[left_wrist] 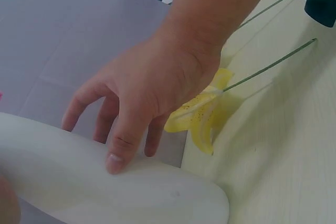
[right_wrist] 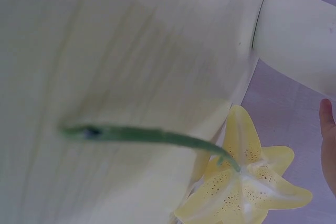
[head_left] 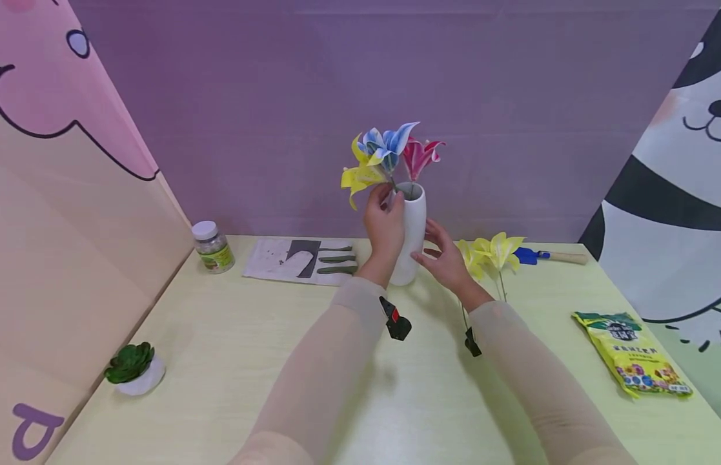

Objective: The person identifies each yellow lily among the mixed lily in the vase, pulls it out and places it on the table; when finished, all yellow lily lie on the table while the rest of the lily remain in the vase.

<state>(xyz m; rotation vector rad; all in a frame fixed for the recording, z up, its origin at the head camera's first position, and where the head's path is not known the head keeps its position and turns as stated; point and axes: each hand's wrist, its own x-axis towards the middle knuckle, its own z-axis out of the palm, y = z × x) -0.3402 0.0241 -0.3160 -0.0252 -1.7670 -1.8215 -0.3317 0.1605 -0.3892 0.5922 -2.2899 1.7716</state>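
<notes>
A tall white vase (head_left: 411, 239) stands upright near the back of the table. My left hand (head_left: 385, 223) is at its rim, fingers and thumb curled around flower stems below a blue lily (head_left: 389, 145) and yellow lilies (head_left: 360, 176); the fingers partly hide the stems. A pink lily (head_left: 419, 157) rises from the mouth of the vase. Lower down, my right hand (head_left: 450, 263) holds the vase's right side, its thumb on the near face and its fingers reaching behind. More yellow lilies (head_left: 499, 250) lie beside that hand, one showing close up (right_wrist: 247, 182) in the right wrist view.
Left of the vase lies a printed sheet (head_left: 273, 258) with several green-handled tools. A lidded jar (head_left: 212, 248) and a potted succulent (head_left: 136, 368) stand at the left. On the right are a blue trowel (head_left: 548, 256) and a yellow packet (head_left: 633, 354). A purple wall closes the back.
</notes>
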